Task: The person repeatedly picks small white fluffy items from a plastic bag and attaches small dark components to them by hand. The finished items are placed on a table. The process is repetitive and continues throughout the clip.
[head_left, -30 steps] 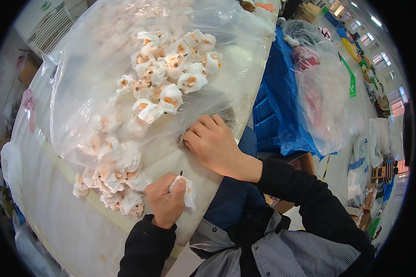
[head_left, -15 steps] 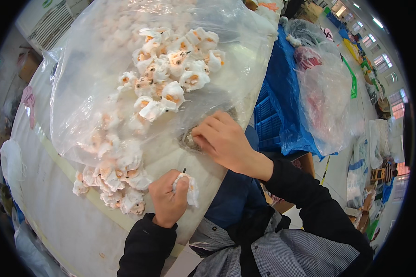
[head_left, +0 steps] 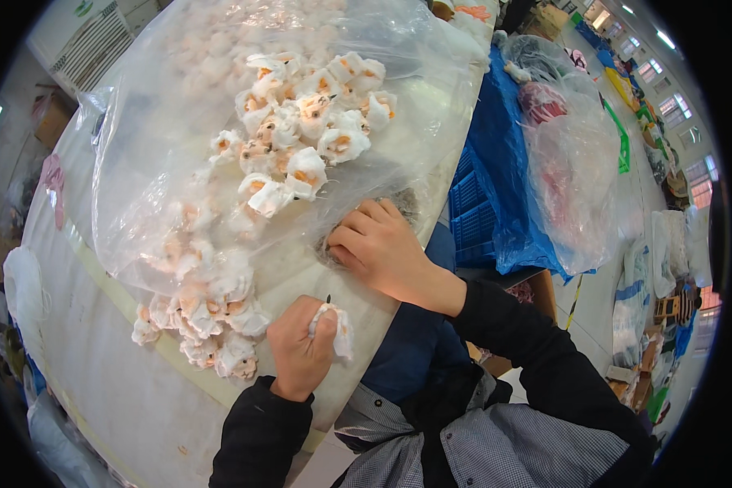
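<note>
My left hand [head_left: 301, 346] is closed in a fist around a small white fluffy plush piece [head_left: 343, 333], just above the table's near edge. A short dark tip stands up out of the piece beside my thumb. My right hand [head_left: 386, 256] is bent over a small clear bag of tiny greyish bits [head_left: 405, 205], its fingers curled together; their tips are hidden, so what they pinch cannot be seen. Beyond my hands, a heap of similar white plush pieces with orange patches [head_left: 305, 122] lies by the mouth of a large clear plastic bag [head_left: 130, 187].
More plush pieces [head_left: 207, 325] lie left of my left hand, partly under the bag's edge. The pale table [head_left: 138, 407] curves toward me. To its right stand a blue crate [head_left: 470, 213], blue sheeting [head_left: 504, 171] and a clear bag with reddish contents [head_left: 573, 171].
My right hand has shifted slightly left and down over the small bag, its fingers curling more. My left hand keeps hold of the plush piece, almost still.
</note>
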Motion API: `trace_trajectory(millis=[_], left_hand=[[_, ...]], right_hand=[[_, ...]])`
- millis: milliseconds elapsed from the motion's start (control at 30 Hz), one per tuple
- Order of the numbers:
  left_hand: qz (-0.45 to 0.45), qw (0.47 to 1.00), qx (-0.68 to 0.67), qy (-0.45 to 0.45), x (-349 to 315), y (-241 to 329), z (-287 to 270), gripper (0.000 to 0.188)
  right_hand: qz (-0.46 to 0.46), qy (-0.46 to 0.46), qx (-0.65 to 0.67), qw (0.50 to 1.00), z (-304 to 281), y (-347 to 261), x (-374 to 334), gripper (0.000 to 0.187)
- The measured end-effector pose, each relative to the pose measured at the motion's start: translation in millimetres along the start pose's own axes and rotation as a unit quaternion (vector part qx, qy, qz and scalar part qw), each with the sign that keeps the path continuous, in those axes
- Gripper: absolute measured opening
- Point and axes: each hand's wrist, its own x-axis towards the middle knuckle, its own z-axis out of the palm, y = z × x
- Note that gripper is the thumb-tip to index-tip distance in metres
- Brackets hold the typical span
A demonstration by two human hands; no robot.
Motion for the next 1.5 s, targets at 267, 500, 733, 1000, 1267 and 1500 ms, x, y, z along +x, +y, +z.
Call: trace_trajectory(millis=[267, 500, 733, 1000, 1267, 1500], left_hand=[[-0.022, 1.000, -0.003, -0.008, -0.5, 1.0, -0.1, 0.017], [-0.022, 1.000, -0.004, -0.015, 2.6, 8.7, -0.8, 0.016], [-0.012, 1.000, 0.011, -0.016, 1.5, 9.2, -1.4, 0.014], [0.005, 0.999, 0.029, -0.017, 2.5, 8.9, -0.9, 0.014], [0.004, 1.000, 0.017, -0.017, 1.5, 6.5, 0.3, 0.014], [0.011, 1.000, 0.017, -0.023, 1.7, 2.5, 0.1, 0.016]], right_hand=[[0.012, -0.038, -0.030, 0.999, -18.4, -1.3, -3.7, 0.013], [0.004, -0.029, -0.040, 0.999, -14.1, 3.7, -5.1, 0.017], [0.086, -0.072, -0.167, 0.980, -29.7, -8.1, 0.7, 0.041], [0.042, -0.029, -0.091, 0.995, -9.7, -3.3, 1.3, 0.029], [0.011, 0.017, -0.018, 1.000, -2.8, 3.4, -4.0, 0.011], [0.034, 0.088, 0.110, 0.989, -20.6, 3.1, 0.1, 0.014]])
